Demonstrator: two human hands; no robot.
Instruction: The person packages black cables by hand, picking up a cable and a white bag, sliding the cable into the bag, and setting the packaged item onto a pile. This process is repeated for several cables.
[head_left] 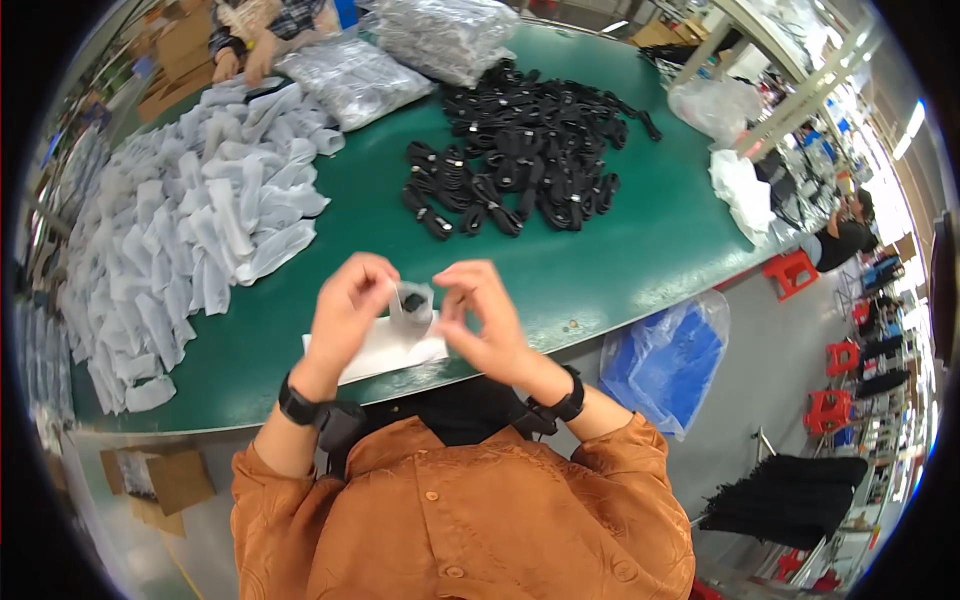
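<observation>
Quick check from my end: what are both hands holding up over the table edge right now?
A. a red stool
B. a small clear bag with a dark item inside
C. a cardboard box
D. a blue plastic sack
B: the left hand and right hand pinch a small clear bag with a dark item inside, above the green table.

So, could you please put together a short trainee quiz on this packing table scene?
1. True or false: both hands, left hand and right hand, hold the small clear bag.
2. Which lies on the person's left: A) the heap of white sleeves, B) the pile of black cable bundles?
3. What colour is the table?

Key: 1 true; 2 A; 3 green.
</observation>
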